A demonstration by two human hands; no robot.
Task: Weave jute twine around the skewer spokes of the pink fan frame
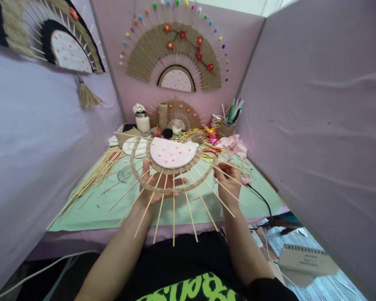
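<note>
Pale sticks (174, 219) radiate from a half-round woven fan (175, 170). Beneath the fan, the left hand (158, 184) supports it, fingers apart; the right hand (229, 179) pinches its right-hand edge. Under the fan lies the green desk (109, 215); beyond it, a white bottle (142, 122), then a larger wall fan (188, 45).

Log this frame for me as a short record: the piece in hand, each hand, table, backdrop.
Piece in hand: fan frame of thin sticks, bound by two cord bands, sticks fanning toward the wearer
Centre: white half-round panel with pinkish-red spots
Left hand: fingers spread, behind the frame
Right hand: fingers closed at the outer band's right end
Table, left: loose sticks on a green surface
Table, rear: white jar, tool holder
Backdrop: large fan with red flowers on a pink panel
</note>
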